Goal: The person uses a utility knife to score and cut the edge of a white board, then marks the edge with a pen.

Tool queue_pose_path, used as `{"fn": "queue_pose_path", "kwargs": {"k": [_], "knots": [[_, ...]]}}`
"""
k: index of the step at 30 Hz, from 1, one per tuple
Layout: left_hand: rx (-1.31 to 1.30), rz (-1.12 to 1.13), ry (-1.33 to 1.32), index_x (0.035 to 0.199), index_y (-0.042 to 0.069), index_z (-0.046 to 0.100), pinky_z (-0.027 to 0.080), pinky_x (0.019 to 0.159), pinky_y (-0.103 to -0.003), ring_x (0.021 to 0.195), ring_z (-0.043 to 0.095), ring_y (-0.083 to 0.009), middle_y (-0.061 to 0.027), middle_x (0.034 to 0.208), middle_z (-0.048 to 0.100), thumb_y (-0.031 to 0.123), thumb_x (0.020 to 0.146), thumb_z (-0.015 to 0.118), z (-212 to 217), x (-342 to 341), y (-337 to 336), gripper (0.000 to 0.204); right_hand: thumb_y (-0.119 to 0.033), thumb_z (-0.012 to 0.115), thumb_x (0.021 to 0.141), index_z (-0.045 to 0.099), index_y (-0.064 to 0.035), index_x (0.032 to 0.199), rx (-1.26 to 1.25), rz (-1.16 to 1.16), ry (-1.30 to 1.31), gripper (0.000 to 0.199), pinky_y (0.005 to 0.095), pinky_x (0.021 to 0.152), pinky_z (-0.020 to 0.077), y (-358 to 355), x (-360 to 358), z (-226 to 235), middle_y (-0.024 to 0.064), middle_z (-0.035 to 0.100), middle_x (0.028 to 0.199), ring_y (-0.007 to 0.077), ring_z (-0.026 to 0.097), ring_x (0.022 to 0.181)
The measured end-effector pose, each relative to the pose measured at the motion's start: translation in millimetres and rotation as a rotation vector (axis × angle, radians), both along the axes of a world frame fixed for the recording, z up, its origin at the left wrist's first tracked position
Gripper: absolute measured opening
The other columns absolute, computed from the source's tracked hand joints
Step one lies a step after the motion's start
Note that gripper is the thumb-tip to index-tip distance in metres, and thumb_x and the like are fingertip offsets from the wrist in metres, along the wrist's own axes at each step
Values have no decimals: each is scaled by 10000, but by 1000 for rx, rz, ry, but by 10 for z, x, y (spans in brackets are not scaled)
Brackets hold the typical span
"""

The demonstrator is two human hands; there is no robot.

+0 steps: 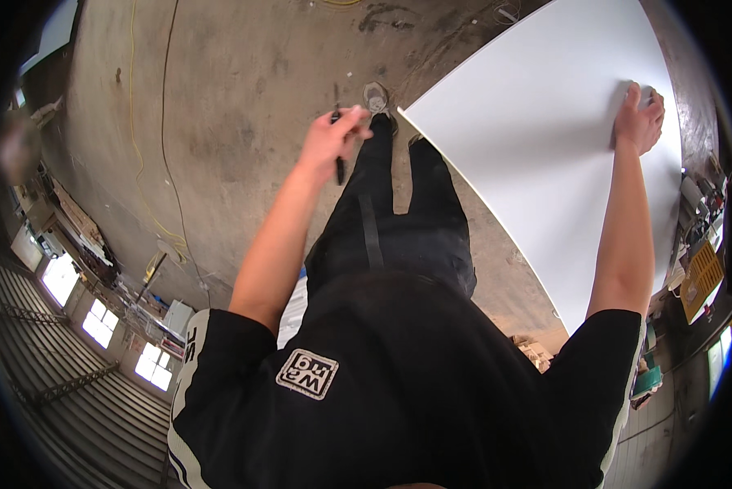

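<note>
My left hand point(333, 143), slightly blurred, is raised over the floor in front of my legs. Its fingers are closed around a slim black pen-shaped tool point(339, 170); whether it is a marker or a knife I cannot tell. A large white panel point(537, 122) with a smooth face fills the right side, one corner pointing toward my feet. On that face, near the panel's right edge, rests my right hand point(639, 122), thumb and fingers apart and somewhat bent, casting a shadow beside it. I see nothing in that hand.
My shoe point(375, 96) stands on the stained concrete floor point(244, 98), close to the panel's corner. A yellow cable point(136, 147) and a dark cable point(165, 122) run along the floor at left. Mixed items, including a yellow slotted piece point(703, 273), crowd the right side.
</note>
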State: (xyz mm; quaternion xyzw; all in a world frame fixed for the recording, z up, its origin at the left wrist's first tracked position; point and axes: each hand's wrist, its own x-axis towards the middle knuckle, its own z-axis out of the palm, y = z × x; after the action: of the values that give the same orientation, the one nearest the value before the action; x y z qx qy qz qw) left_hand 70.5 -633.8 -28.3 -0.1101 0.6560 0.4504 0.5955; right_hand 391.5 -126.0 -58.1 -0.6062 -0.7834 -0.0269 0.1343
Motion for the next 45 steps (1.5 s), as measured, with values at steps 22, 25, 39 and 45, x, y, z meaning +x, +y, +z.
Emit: {"fn": "queue_pose_path", "kwargs": {"k": [22, 25, 39, 45], "knots": [[271, 212, -726, 970, 157, 610, 376, 601, -277, 619, 443, -68, 51, 788, 517, 415, 1067, 694, -154, 239, 619, 288, -699, 537, 969, 544, -133, 1530, 0, 21, 52, 797, 426, 1277, 292, -43, -12, 7, 29, 503, 1637, 244, 431, 1530], [140, -32, -507, 996, 146, 621, 393, 604, -284, 634, 472, -77, 44, 798, 527, 414, 1059, 706, -36, 87, 675, 288, -689, 530, 983, 533, -134, 1541, 31, 52, 20, 787, 417, 1265, 308, -8, 19, -23, 31, 504, 1639, 254, 437, 1528], [-5, -709, 318, 1370, 17, 607, 524, 731, -355, 749, 657, -189, -100, 849, 678, 315, 1128, 541, 1003, -1, 530, 389, -751, 458, 995, 517, -206, 1560, 48, 22, 41, 788, 422, 1288, 265, -50, -16, -19, -12, 460, 1678, 203, 394, 1559], [-87, -684, 146, 1410, 11, 581, 446, 498, -259, 557, 528, -85, -29, 833, 589, 280, 1151, 471, 1045, 120, 739, 389, -750, 471, 989, 523, -216, 1557, 71, 45, 60, 781, 425, 1288, 262, -84, -10, -45, -20, 456, 1681, 198, 392, 1561]]}}
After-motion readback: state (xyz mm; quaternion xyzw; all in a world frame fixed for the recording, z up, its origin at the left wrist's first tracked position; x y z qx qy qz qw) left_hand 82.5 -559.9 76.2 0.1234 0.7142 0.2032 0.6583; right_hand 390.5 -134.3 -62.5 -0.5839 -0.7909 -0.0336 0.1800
